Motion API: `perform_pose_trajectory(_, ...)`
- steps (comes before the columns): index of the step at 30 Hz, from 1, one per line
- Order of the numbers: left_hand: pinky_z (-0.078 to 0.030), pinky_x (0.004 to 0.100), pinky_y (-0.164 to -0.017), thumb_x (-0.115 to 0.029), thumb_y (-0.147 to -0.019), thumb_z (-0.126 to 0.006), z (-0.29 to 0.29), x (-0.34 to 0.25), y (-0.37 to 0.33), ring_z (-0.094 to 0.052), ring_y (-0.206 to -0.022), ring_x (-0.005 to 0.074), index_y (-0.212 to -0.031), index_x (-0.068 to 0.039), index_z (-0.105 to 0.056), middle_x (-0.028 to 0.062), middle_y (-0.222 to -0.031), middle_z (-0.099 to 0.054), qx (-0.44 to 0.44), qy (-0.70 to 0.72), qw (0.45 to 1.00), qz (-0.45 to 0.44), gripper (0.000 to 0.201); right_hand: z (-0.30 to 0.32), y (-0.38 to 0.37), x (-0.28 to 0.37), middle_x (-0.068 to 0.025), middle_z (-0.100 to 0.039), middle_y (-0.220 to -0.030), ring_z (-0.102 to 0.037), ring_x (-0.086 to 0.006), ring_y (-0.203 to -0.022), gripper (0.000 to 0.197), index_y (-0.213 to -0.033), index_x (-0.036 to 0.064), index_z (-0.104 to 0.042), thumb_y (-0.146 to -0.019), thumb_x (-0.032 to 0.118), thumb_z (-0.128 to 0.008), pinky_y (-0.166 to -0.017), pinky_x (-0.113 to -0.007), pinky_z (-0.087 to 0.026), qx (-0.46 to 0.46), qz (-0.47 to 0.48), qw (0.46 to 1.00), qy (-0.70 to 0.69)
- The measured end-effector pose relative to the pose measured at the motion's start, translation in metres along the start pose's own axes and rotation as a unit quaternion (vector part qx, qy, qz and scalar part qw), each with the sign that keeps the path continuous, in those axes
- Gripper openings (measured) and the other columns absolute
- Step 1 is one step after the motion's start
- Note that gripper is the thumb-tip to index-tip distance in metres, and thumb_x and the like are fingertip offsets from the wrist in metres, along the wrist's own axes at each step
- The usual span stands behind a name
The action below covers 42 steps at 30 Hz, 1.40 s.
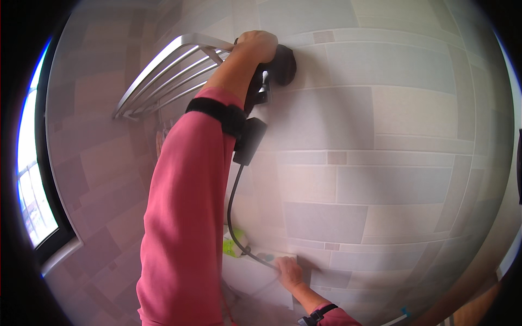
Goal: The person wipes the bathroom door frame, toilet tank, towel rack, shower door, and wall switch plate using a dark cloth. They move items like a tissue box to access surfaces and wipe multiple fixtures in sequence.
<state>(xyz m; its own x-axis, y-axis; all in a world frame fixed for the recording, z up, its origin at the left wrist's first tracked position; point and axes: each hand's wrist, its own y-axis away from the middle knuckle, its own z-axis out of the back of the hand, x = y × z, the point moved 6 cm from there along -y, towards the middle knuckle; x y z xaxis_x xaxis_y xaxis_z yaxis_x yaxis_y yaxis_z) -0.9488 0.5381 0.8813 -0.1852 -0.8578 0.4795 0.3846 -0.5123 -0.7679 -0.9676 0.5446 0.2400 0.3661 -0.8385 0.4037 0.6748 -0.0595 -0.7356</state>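
Facing tiled wall (pixel 402 119). Extended upward in pink sleeve (pixel 185 217), blocking part of silver rack (pixel 151 73) and white box (pixel 255 280); cannot see inside the box. Holding black rounded object (pixel 284 65) beside the rack with left grip (pixel 258 46) curled closed. Leaving visible, on the box, green-and-white pack (pixel 232 244). Pinching dark cord (pixel 229 211) near the box's top edge with right grip (pixel 289 271) drawn together.
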Motion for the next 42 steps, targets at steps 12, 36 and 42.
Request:
perform_pose_trajectory(12,-0.057,0.0413,-0.087,-0.016,-0.088,-0.06,0.025,0.006,0.027,-0.069,-0.107,0.0314,-0.11,-0.006,-0.074,0.0131,-0.116,-0.071,-0.027,-0.06,0.997,-0.046,0.027,-0.015,-0.002,-0.007,-0.013,-0.063,-0.09,-0.06,-0.0352,-0.088,0.011,-0.089,0.0106,-0.061,-0.089,0.019,-0.055,-0.075,-0.05,-0.051,0.005,0.014,1.0,0.004)
perform_pose_trajectory(36,-0.052,0.0305,-0.092,0.012,-0.079,-0.048,0.006,-0.157,0.212,-0.065,-0.1,0.0161,-0.119,0.001,-0.063,0.0071,-0.106,-0.07,0.108,0.788,0.578,-0.18,0.044,0.225,0.039,0.123,-0.0142,-0.057,-0.132,-0.056,-0.0337,-0.117,0.047,-0.124,0.0086,-0.058,-0.082,0.017,-0.076,-0.095,-0.043,-0.044,-0.249,0.064,0.966,0.026)
perform_pose_trajectory(42,-0.054,0.0326,-0.094,0.017,-0.082,-0.047,0.038,-0.236,0.269,-0.066,-0.102,0.0196,-0.123,0.001,-0.06,0.0099,-0.111,-0.068,0.242,0.933,0.242,-0.111,0.046,0.359,0.087,0.182,-0.0214,-0.049,-0.139,-0.053,-0.0355,-0.121,0.064,-0.128,0.0075,-0.049,-0.074,0.021,-0.082,-0.099,-0.048,-0.043,-0.414,0.155,0.877,0.191)
